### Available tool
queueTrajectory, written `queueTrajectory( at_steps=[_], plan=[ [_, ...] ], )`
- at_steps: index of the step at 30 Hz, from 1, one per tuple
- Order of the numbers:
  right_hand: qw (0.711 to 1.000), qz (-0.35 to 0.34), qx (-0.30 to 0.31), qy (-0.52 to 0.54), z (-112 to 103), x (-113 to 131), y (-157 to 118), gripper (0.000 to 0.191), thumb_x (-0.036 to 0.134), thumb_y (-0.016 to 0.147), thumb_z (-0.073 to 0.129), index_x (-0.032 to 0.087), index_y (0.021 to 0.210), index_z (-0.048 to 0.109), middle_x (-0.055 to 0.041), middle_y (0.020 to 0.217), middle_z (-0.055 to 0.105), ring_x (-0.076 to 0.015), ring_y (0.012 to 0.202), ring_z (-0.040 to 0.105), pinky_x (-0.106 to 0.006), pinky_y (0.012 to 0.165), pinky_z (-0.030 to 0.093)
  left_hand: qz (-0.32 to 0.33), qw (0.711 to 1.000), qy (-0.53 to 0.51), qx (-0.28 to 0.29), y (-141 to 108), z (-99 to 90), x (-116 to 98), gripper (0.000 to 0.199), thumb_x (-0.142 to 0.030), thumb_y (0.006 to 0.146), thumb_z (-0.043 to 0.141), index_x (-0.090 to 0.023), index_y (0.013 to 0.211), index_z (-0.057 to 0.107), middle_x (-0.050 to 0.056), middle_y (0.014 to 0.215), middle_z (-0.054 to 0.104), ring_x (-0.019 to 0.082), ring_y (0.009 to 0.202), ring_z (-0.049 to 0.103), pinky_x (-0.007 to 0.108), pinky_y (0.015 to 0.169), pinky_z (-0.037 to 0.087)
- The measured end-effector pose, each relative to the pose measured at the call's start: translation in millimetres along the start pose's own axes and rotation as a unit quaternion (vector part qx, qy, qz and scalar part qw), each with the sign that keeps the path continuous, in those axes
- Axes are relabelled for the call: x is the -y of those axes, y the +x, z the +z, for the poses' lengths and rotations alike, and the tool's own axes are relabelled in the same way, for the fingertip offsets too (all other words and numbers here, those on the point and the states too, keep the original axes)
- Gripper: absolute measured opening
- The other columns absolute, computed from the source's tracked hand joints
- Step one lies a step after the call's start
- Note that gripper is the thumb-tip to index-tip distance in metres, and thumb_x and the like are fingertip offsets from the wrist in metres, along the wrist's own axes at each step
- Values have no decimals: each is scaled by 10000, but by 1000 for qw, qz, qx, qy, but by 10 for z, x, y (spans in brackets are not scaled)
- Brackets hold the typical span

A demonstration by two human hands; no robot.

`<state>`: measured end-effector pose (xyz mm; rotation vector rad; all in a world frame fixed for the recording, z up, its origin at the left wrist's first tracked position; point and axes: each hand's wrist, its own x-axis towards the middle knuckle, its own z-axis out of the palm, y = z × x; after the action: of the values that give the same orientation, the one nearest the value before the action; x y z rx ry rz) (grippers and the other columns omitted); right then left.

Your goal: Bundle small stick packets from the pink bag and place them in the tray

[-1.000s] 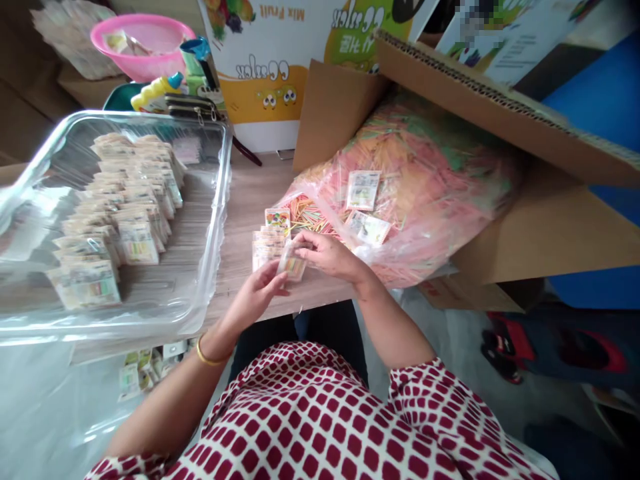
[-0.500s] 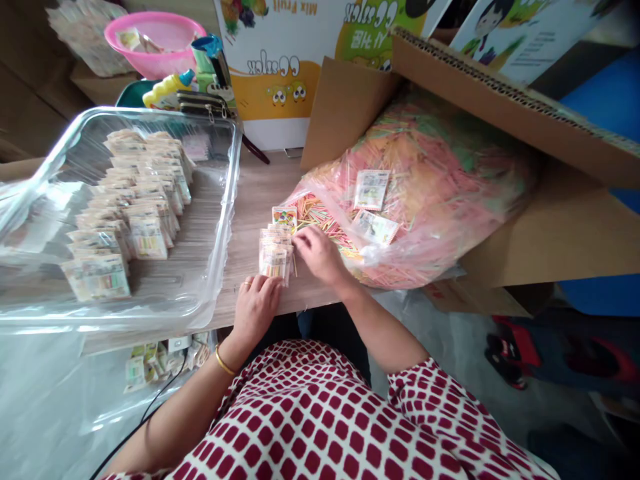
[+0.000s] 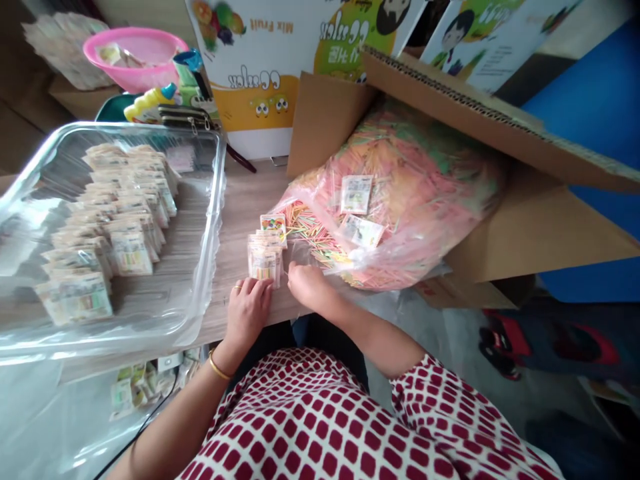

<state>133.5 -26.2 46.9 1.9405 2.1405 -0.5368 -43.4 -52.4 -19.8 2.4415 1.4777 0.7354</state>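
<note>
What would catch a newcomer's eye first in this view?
A huge clear bag of pink, orange and green sticks bulges from an open cardboard box on the right. On the left, rows of small packets stand in a clear tray. Between them, the left hand sits beside a small stack of packets.

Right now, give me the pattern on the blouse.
The blouse is white with dark red rounded squares, clearest in the head view.
</note>
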Motion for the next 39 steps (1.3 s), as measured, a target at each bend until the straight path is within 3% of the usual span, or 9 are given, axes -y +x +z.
queueTrajectory(
  at_steps=[2,6,10,14,18,21,27,33,39],
  plan=[
    [1000,2,-29,-8,-159,-159,-34,305,112,993,439,46,1206,647,-245,993,752,-318,935,767,-370,783,581,-1,1000,-8,-3,-2,11,10,213,-262,1035,486,-225,1103,685,89,927,677,268,887,601,411,870,440],
    [985,93,-142,-19,-424,-470,71,395,155,1046,330,64,1334,585,-241,1132,727,-314,967,743,-376,776,562,-9,1000,-18,-12,2,28,14,204,-270,1029,498,-232,1093,688,90,934,676,273,897,605,416,867,443],
    [986,-9,-164,-13,-400,-493,436,402,168,1060,329,202,1350,606,-146,1269,693,-264,987,721,-345,799,538,-6,1000,-14,-11,7,17,-1,204,-271,1033,484,-232,1091,676,85,927,672,272,896,606,416,869,451],
    [988,-52,-141,-28,-244,-334,703,432,135,1056,292,159,1388,567,-159,1274,685,-265,978,721,-336,788,523,-6,1000,-5,-9,3,-2,-15,203,-257,1031,485,-215,1096,674,96,932,673,282,904,591,414,846,450],
    [990,3,-144,-8,-286,-345,574,374,167,1070,296,119,1307,580,-162,1143,730,-261,948,727,-324,773,508,4,1000,-3,-12,26,29,-7,182,-246,1026,498,-218,1078,670,94,928,669,277,895,595,407,834,447],
    [983,61,-173,17,-479,-543,340,330,235,1077,351,132,1285,585,-152,1115,739,-257,928,728,-315,748,497,14,1000,-2,-19,72,85,7,168,-244,1024,507,-216,1060,669,94,926,672,278,897,605,408,833,448],
    [902,275,-330,44,-847,-1266,330,302,316,1055,471,93,1202,613,-222,1185,699,-304,1077,677,-365,864,491,51,998,-4,-26,90,95,13,155,-258,1029,535,-202,1115,651,86,951,681,265,901,617,409,850,465],
    [881,300,-362,53,-734,-1655,584,338,238,968,621,30,1231,580,-271,1215,677,-315,1075,669,-383,893,481,57,998,-32,-3,-20,8,-8,178,-260,1022,571,-195,1174,635,96,1088,697,262,991,622,418,902,471],
    [888,280,-356,77,-711,-1792,513,209,227,1005,521,97,1079,666,-192,1062,739,-265,960,684,-347,838,463,46,997,-60,-14,-27,-33,-42,122,-254,1010,576,-194,1063,668,98,1033,705,268,955,624,433,900,469]
  ],
)
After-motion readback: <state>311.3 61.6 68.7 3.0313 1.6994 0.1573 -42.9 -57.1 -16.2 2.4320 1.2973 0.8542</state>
